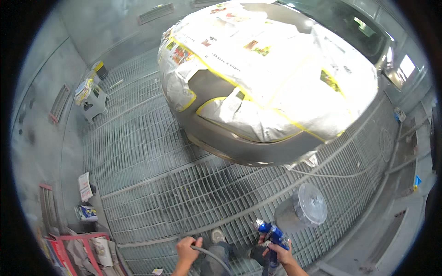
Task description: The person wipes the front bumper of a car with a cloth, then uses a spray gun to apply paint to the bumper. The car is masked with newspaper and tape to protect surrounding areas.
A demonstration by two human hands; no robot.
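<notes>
My right hand [282, 254] is wrapped round the grip of a blue spray gun [271, 232] at the lower middle. A cup [301, 209] with grey contents and a clear round lid sits above the gun, tilted to the right. To the left, my left hand [186, 250] is closed on a grey hose [212, 255], which curves down past my legs. Ahead of both hands, and apart from them, stands a car's front end with a grey bumper [239, 149]. Printed masking sheet [281, 64] covers its hood and lights, edged with yellow tape [212, 69].
Metal grating [138, 152] forms the floor, with a hose [340, 175] lying across it at right. By the left wall stand a grey stool [94, 105] and a can [99, 69]. A red rack [85, 238] with papers is at lower left.
</notes>
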